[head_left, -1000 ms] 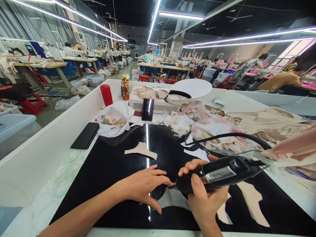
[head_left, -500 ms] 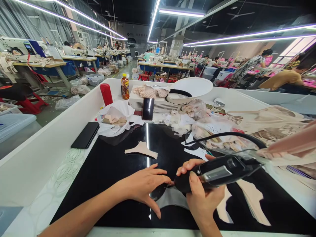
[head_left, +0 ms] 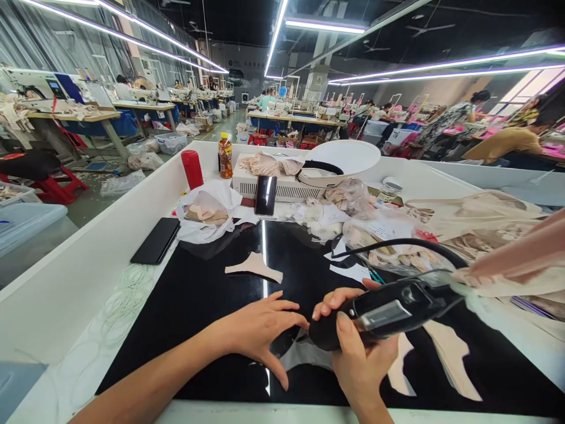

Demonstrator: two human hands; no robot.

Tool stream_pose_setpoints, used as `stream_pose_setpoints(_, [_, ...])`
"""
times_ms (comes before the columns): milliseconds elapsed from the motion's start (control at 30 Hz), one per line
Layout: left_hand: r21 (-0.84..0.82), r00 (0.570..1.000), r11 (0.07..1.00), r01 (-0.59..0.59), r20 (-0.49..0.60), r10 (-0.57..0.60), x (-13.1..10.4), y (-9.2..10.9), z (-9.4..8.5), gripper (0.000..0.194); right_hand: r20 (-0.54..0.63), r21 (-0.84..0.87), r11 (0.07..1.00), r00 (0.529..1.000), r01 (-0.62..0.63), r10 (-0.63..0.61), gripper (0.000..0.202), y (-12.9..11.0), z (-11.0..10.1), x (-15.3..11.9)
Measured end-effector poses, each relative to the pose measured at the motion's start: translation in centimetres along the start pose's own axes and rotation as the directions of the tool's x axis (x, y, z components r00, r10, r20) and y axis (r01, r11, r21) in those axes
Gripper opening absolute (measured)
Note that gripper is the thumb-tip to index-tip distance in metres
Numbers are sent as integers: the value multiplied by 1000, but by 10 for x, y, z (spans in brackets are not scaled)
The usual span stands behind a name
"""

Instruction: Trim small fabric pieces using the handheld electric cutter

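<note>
My right hand [head_left: 357,347] is wrapped round a black corded handheld power tool [head_left: 388,312], tilted with its rounded front end down toward the black work surface [head_left: 198,330]. A pale pink cloth sleeve [head_left: 516,253] is attached at its rear end. My left hand [head_left: 265,327] is spread open, its index fingertip close to the tool's front; whether they touch, I cannot tell. Between thumb and tool lies a greyish, curved flat piece [head_left: 309,356], partly hidden by the tool. A beige cut fabric piece [head_left: 253,267] lies beyond my left hand. More beige pieces [head_left: 454,359] lie at right.
A black phone-like slab [head_left: 155,240] lies by the left wall. Behind stand a red container [head_left: 192,169], a drink bottle [head_left: 225,158], a propped phone [head_left: 265,195] and a white box [head_left: 245,184]. Bagged fabric scraps [head_left: 388,235] crowd the right. Co-workers sit at machines beyond.
The tool and my right hand have shifted very slightly left. My left hand stays spread in nearly the same place, and the camera view has moved a little.
</note>
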State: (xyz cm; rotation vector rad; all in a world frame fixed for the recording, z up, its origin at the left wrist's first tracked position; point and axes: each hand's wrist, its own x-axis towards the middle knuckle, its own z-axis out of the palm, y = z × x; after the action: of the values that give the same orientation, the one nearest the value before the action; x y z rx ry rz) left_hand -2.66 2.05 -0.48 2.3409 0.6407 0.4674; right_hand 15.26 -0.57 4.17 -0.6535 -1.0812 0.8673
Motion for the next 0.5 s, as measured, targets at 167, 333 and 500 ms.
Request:
stream_pose_setpoints(167, [9,1000,1000,-5,-10,5,-1,-2,2,98,6,10,1000,1000,8,-8,43,-6,3,-4])
stream_pose_setpoints(333, [-21,1000,1000,11,28,-10,-1,-3,2,104,57,41,999,998,7,-10,48,-6,4,-13])
stream_pose_setpoints(500, [-46,999,999,18,43,-16,0,-3,2,105,53,19,1000,998,-16,15,44,-4,6,-15])
